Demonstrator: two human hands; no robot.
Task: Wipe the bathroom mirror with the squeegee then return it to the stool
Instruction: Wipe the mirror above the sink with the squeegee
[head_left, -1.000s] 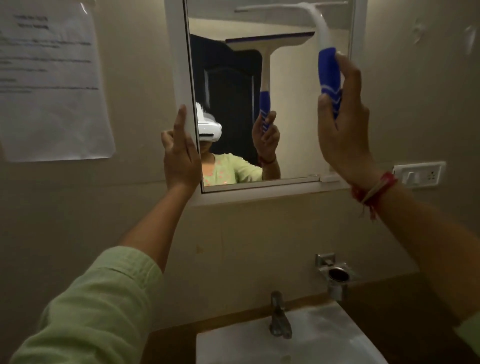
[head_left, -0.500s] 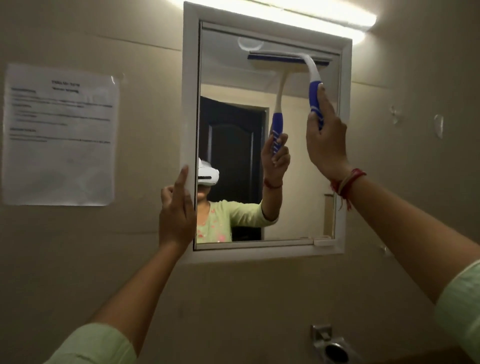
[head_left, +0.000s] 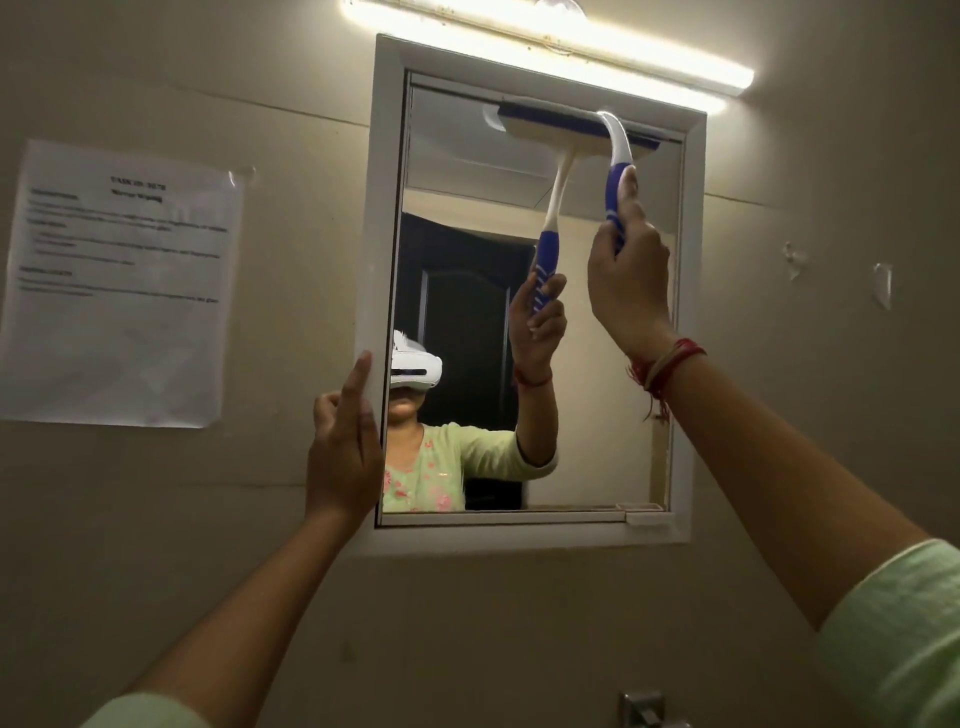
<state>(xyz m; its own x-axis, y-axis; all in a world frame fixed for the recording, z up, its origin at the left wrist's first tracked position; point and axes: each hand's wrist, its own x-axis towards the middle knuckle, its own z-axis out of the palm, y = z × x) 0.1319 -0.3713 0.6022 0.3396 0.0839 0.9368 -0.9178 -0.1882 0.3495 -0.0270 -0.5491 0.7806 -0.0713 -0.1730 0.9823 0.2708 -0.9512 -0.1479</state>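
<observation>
A white-framed bathroom mirror (head_left: 597, 415) hangs on the beige wall. My right hand (head_left: 628, 275) grips the blue handle of a white and blue squeegee (head_left: 615, 150), whose blade lies flat against the glass along the mirror's top edge, toward the right. My left hand (head_left: 343, 447) rests on the left side of the mirror frame near its lower corner, index finger pointing up along the frame. The glass reflects the squeegee, an arm and a dark door. The stool is out of view.
A lit tube light (head_left: 550, 47) runs above the mirror. A printed paper sheet (head_left: 119, 286) is taped to the wall at left. Two clear wall hooks (head_left: 880, 283) sit at right. A metal holder (head_left: 644, 709) pokes up at the bottom edge.
My right hand has raised the squeegee to the top of the glass. The view has tilted upward, so the sink and tap have dropped out of sight. My left hand stays on the frame.
</observation>
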